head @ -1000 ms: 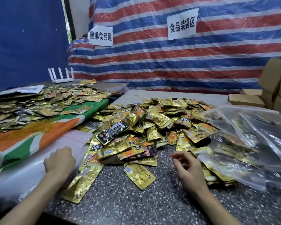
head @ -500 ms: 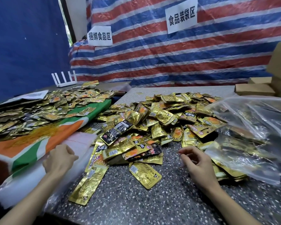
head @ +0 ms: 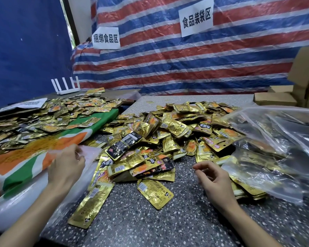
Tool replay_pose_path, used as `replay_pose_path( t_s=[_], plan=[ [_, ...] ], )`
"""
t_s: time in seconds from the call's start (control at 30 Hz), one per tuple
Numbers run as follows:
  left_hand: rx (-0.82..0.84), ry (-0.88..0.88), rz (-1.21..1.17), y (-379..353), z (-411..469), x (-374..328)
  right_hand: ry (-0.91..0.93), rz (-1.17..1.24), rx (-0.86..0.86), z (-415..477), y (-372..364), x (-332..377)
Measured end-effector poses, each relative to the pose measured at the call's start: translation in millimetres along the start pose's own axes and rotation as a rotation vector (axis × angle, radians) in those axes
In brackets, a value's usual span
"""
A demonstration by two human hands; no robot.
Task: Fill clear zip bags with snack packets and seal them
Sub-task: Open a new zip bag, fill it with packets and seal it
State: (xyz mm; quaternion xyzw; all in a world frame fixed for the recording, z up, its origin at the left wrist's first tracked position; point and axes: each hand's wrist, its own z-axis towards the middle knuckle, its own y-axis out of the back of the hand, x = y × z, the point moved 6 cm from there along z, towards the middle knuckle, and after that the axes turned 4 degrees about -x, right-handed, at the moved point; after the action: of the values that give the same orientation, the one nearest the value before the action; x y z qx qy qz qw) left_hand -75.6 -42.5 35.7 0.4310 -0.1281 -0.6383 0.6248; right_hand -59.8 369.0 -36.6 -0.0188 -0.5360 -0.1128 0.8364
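Under left fingers, perhaps touching, clear bag

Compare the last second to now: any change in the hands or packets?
The left hand edged forward onto the clear plastic at the striped sack's edge, fingers now at it. The right hand went from fingers down on the table to raised, curled and empty. The packet pile and clear zip bags did not move.

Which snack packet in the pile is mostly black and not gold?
The long black packet lying on the left side of the central pile: it shows white print on black, while the packets around it are gold foil.
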Motion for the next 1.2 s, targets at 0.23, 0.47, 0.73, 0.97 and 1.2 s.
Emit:
replay_pose_path(
  t_s=[0.23, 0.47, 0.73, 0.97, 1.2],
  plan=[
    [0.061, -0.147, -0.214, 6, -15, -52, -0.008, 0.003, 0.0, 0, 1, -1],
    [0.163, -0.43, -0.758, -1, -85, -180, -0.173, 0.367, 0.109, 1, -4, 0],
    [0.26, -0.587, -0.975, -63, -166, -227, -0.416, 0.271, 0.104, 7, 5, -14],
    [0.388, -0.158, -1.139, -93, -161, -197, -0.491, 0.246, 0.124, 4, 0, -16],
    [0.626, -0.033, -1.334, -96, -166, -206, -0.47, 0.08, 0.102, -3, -2, -20]
  ],
)
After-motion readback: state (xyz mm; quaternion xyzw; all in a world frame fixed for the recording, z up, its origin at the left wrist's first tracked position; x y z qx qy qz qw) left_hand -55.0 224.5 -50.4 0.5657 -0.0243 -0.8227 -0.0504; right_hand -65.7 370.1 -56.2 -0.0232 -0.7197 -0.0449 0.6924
